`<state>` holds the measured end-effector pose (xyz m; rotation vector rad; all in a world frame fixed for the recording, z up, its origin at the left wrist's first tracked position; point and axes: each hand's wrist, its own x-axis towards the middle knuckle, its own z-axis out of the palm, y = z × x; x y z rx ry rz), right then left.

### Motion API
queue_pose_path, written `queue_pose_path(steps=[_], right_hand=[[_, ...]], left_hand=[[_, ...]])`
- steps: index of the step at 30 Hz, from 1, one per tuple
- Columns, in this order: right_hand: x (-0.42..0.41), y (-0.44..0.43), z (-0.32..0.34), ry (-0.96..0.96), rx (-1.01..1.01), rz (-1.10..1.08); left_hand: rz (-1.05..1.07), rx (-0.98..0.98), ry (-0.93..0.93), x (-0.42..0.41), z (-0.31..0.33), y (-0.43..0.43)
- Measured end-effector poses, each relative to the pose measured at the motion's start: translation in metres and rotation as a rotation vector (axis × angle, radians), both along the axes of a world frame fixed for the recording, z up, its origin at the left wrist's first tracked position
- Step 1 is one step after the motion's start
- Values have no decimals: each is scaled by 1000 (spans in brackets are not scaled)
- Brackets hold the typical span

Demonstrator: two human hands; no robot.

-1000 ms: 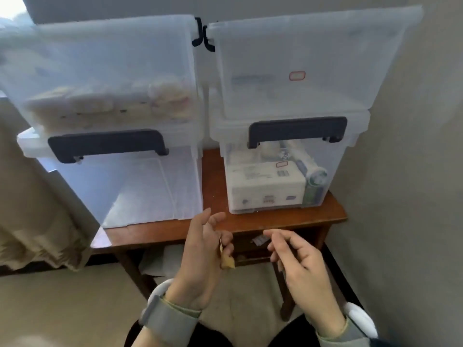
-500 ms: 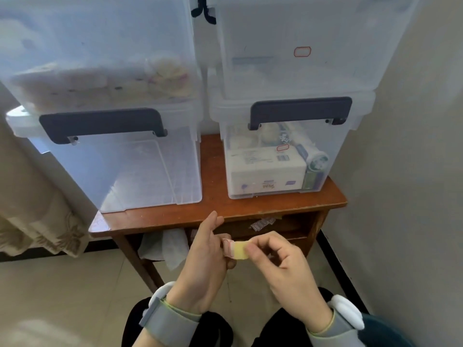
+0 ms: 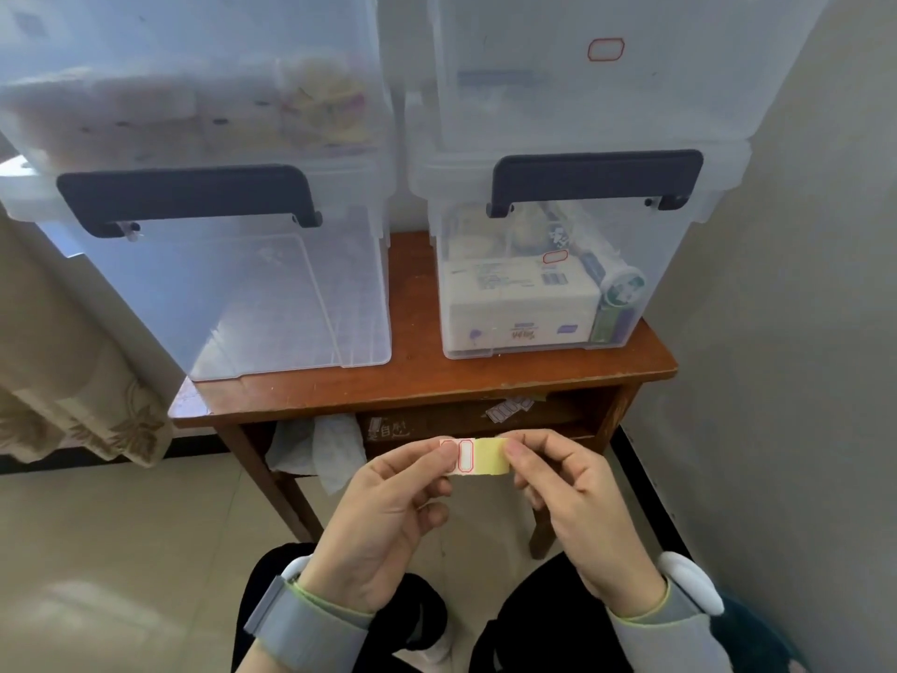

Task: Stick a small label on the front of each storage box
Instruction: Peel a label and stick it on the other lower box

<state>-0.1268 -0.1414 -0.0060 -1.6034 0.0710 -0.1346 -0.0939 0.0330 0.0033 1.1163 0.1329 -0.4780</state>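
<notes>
I hold a small yellow label strip (image 3: 485, 458) level between both hands, below the table's front edge. My left hand (image 3: 388, 507) pinches its left end, where red-bordered labels sit; my right hand (image 3: 568, 497) pinches its right end. Four clear storage boxes stand stacked in two columns on the table. The lower left box (image 3: 252, 303) shows no label on its front. The upper left box (image 3: 194, 80) holds pale things and shows no label either. The lower right box (image 3: 548, 303) carries a red-bordered label (image 3: 555, 256). The upper right box (image 3: 582, 89) carries a label (image 3: 606, 49) too.
The boxes rest on a small brown wooden table (image 3: 437, 386) set against a grey wall on the right. A spare label sheet (image 3: 509, 409) and a white cloth (image 3: 325, 449) lie in the shelf under the tabletop. A beige curtain (image 3: 73, 391) hangs at the left.
My hands came together on the label strip and now hold it stretched flat between them. The view has dropped lower and closer to the table.
</notes>
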Motion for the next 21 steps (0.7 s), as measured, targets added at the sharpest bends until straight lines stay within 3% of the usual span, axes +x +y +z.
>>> queue_pose_path(steps=[21], right_hand=[[6,-1,-1,-28,-68,22]], left_hand=[[-130,14,10,0,-2,1]])
